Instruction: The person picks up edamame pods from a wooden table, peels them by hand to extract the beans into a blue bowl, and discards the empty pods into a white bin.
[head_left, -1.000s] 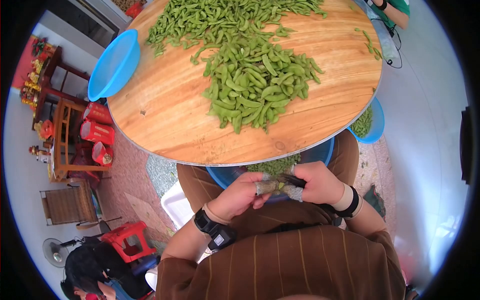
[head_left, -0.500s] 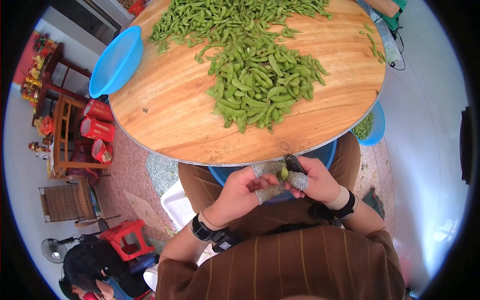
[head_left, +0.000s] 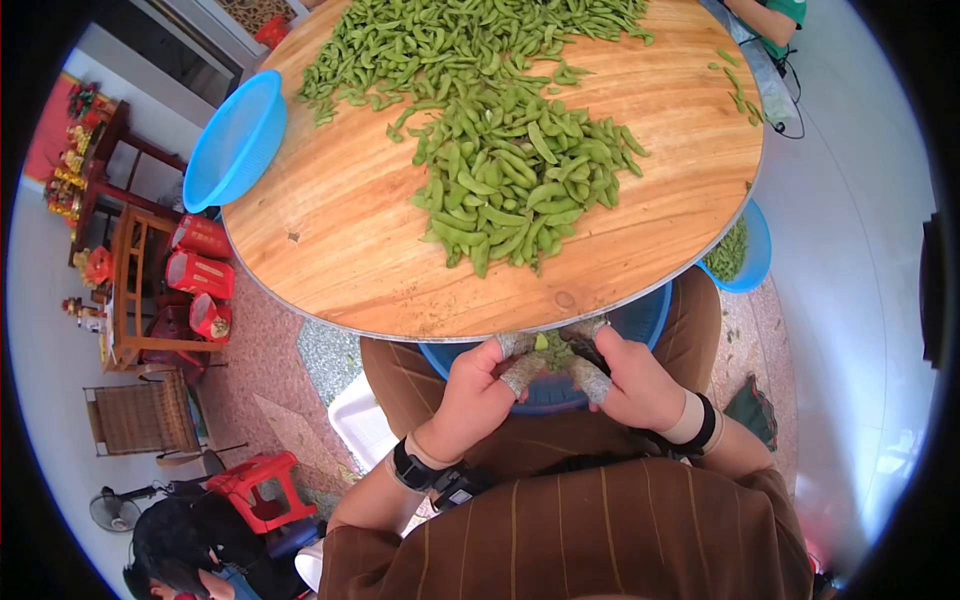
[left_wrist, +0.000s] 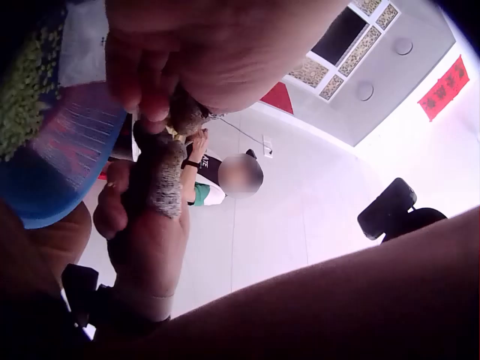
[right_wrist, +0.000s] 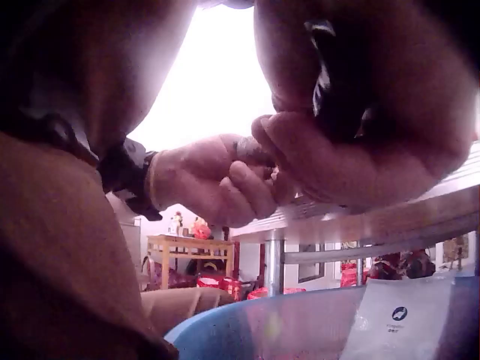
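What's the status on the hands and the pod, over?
Left hand and right hand both pinch one green pod. Held over blue basin on lap. Table edge close above, nothing between.

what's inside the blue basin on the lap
Green pods or beans show in the round blue plastic basin. The left hand pinching a green pod, the right hand gripping a dark tool, and the round wooden table hide the rest.

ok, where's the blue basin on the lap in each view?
Head: blue basin at bottom centre, tucked under the table edge.
Left wrist: at the left edge, with beans inside.
Right wrist: along the bottom, only the rim and wall show.
Shared landmark: left hand and right hand, pinching a pod right by it.
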